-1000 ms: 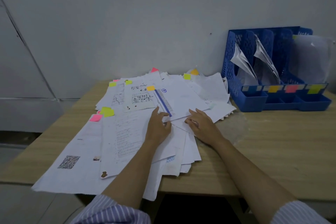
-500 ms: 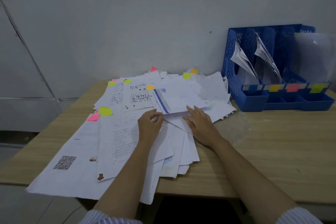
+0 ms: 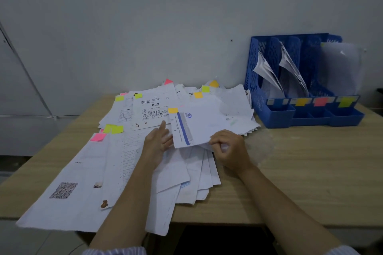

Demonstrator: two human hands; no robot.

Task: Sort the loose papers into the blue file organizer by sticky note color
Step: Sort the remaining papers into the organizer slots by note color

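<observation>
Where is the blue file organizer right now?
The blue file organizer stands at the table's far right against the wall, just right of the paper pile.

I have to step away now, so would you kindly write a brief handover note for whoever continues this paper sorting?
Right hand pinches the near edge of the blue-striped sheet, which bears an orange sticky note.
Left hand lies open, fingers at that sheet's left edge.
The paper pile still covers the table.
The blue file organizer stands at right; some papers already stand in its slots.
Left: file this sheet behind the orange label, then sort the rest.
</observation>
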